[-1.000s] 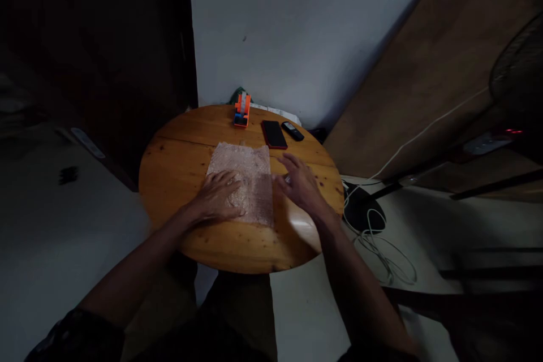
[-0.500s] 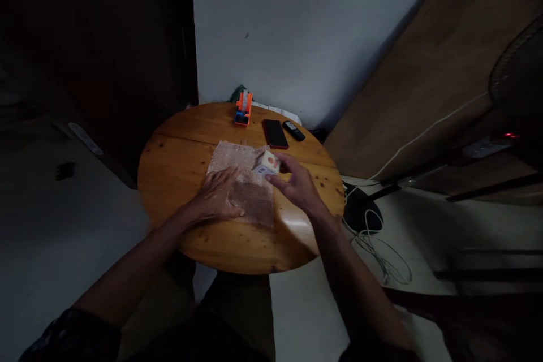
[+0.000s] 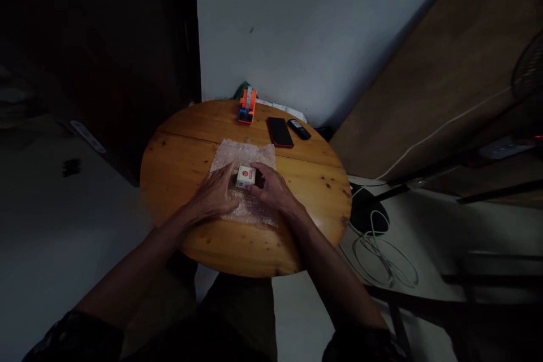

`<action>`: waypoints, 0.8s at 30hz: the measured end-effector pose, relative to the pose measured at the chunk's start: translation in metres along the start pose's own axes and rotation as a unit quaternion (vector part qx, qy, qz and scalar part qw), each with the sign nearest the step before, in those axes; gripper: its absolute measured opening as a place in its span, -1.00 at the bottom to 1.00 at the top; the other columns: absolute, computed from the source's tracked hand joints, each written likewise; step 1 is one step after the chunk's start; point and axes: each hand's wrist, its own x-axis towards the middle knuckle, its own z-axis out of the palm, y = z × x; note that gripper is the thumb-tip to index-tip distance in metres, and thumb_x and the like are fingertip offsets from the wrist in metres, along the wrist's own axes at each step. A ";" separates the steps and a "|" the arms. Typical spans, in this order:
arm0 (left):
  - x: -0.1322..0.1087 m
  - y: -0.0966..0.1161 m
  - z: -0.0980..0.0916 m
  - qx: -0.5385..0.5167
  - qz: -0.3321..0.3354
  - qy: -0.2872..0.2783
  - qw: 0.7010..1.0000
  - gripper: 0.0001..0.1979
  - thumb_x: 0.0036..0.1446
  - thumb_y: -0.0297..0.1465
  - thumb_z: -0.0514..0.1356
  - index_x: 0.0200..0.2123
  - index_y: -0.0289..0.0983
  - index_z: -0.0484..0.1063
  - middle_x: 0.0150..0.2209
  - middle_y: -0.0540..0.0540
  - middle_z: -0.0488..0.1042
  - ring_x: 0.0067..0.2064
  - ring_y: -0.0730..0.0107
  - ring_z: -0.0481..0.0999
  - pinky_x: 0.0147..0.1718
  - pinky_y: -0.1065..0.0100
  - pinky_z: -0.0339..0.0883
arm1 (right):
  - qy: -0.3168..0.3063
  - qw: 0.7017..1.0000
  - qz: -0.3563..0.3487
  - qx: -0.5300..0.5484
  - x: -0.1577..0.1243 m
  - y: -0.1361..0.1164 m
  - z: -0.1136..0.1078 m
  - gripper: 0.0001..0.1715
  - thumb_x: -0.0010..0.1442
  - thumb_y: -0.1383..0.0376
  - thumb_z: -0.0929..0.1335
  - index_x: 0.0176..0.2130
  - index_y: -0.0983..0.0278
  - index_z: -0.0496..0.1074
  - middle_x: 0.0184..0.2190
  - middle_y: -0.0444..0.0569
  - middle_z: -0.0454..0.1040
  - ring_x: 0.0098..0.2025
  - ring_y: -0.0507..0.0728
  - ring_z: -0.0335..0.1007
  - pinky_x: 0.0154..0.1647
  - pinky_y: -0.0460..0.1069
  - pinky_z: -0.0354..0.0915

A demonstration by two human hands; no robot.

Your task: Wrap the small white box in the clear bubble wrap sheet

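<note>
A small white box [image 3: 245, 177] with a red mark on top sits over the middle of a sheet of bubble wrap [image 3: 254, 212], which is spread on the round wooden table [image 3: 178, 164]. My right hand [image 3: 274, 188] has its thumb and fingers around the box's right side. To the left of the box, my left hand [image 3: 214, 192] rests on the bubble wrap, its fingers stretched out and thumb apart. It holds nothing that shows.
At the back of the table stands an orange tape dispenser [image 3: 248, 106]. A dark phone with a red edge [image 3: 280, 132] and a black remote control [image 3: 299, 129] lie right of it. A coiled pale cable [image 3: 382, 254] lies on the floor to the right.
My right hand has brought the box left and down to the middle of the bubble wrap. My left hand has stayed beside it, its fingers now more upright along the box's left.
</note>
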 end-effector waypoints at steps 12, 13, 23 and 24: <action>-0.001 -0.002 0.001 0.023 0.003 0.002 1.000 0.03 -0.03 -0.27 0.26 0.46 -0.29 -0.14 0.38 -0.33 0.20 0.37 -0.14 0.22 0.32 -0.10 0.11 | 0.003 0.999 -0.007 -0.036 -0.002 -0.005 0.002 -0.37 0.11 0.27 0.41 0.17 0.27 0.37 0.01 0.11 0.54 -0.01 0.26 0.45 0.05 0.16 0.34; -0.001 -0.003 0.002 0.023 0.003 0.003 1.000 0.02 -0.03 -0.27 0.25 0.45 -0.29 -0.12 0.39 -0.32 0.19 0.37 -0.14 0.22 0.32 -0.10 0.10 | 0.001 0.999 -0.005 -0.040 -0.002 -0.005 0.002 -0.36 0.11 0.27 0.41 0.18 0.28 0.36 0.02 0.12 0.53 0.00 0.27 0.44 0.06 0.17 0.33; -0.011 -0.004 -0.029 -0.009 0.069 0.016 0.997 -0.33 0.11 -0.19 0.21 0.29 -0.20 0.27 0.32 -0.20 0.32 0.34 0.01 0.28 0.32 -0.01 0.16 | -0.001 0.999 -0.011 -0.040 -0.001 -0.004 0.003 -0.35 0.10 0.28 0.42 0.18 0.29 0.36 0.08 0.14 0.51 0.07 0.28 0.43 0.13 0.19 0.31; -0.018 -0.001 -0.033 0.014 0.076 0.002 0.997 -0.33 0.10 -0.15 0.23 0.28 -0.15 0.28 0.32 -0.16 0.33 0.34 -0.01 0.28 0.32 -0.03 0.15 | -0.001 0.999 -0.014 -0.036 -0.001 -0.004 0.003 -0.35 0.10 0.29 0.41 0.18 0.29 0.36 0.09 0.14 0.51 0.08 0.28 0.42 0.15 0.20 0.30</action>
